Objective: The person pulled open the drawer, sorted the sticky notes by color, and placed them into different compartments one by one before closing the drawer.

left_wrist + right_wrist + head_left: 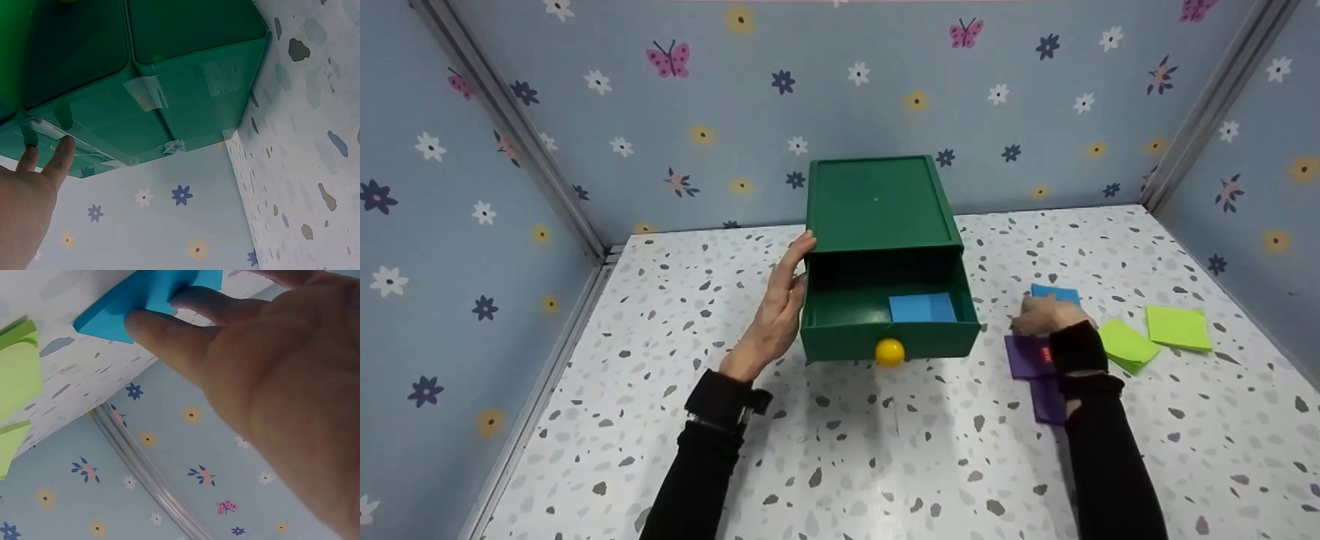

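A green box [877, 202] stands against the back wall with its drawer [840, 342] pulled out toward me. A yellow ball knob [889, 352] sits on the drawer front, and a flat blue piece [922, 307] lies inside at the right. My left hand [771, 319] rests along the box's left side, fingers extended, fingertips near the upper front corner. To the right, my right hand [1046, 315] reaches over another folded blue piece [1056, 291] on the table. In the right wrist view, fingertips [140, 323] touch this blue piece [112, 318], with the fingers fairly straight.
Folded purple pieces [1024, 358], one with a small red mark, lie partly under my right wrist. Lime green folded pieces [1179, 328] are farther right. Flower-patterned walls [855, 112] enclose the speckled white table [885, 465] at the back and sides.
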The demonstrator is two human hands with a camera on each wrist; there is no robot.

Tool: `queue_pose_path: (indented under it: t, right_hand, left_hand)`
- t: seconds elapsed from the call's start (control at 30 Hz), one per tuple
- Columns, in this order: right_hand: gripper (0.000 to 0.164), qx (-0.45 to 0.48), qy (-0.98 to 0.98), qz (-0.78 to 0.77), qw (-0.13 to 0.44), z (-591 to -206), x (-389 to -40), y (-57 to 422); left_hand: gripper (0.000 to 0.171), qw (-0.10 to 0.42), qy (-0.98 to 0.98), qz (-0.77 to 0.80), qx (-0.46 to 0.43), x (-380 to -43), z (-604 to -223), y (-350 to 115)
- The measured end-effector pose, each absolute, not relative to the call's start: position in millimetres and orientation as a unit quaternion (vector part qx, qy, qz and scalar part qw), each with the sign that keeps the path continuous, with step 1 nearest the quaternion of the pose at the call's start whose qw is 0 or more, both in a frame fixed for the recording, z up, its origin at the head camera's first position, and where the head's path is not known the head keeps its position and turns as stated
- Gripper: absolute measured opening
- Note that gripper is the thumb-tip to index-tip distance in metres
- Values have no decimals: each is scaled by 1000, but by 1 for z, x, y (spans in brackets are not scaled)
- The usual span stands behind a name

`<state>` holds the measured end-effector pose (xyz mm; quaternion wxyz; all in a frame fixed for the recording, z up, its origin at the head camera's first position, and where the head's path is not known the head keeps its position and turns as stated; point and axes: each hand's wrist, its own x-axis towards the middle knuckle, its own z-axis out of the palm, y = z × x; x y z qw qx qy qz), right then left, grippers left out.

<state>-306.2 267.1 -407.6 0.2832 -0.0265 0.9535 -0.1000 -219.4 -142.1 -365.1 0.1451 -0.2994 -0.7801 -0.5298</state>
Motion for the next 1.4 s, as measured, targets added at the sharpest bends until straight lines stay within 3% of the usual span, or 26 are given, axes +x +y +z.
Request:
queue_pose_path:
  t: [0.27, 0.5, 0.8, 1.03, 1.4]
  right_hand:
    - [41, -29, 961, -80, 263, -407, -304, 268]
    - [62, -36, 965, -73, 249, -405, -304, 273]
    - [62, -18, 967, -78, 242, -408, -308, 277]
    - [81, 18, 963, -127, 236, -414, -307, 282]
    - [74, 57, 973, -136, 176, -424, -309, 283]
  left_hand:
    - [47, 149, -772, -536, -307, -221, -366, -142]
    - [47, 148, -771, -536, -309, -220, -367, -143]
    - [48, 150, -778, -531, -302, -218, -366, -143]
    - [47, 155, -781, -528, -296, -219, -366, -143]
    - [46, 159, -777, -530, -301, -219, -367, -141]
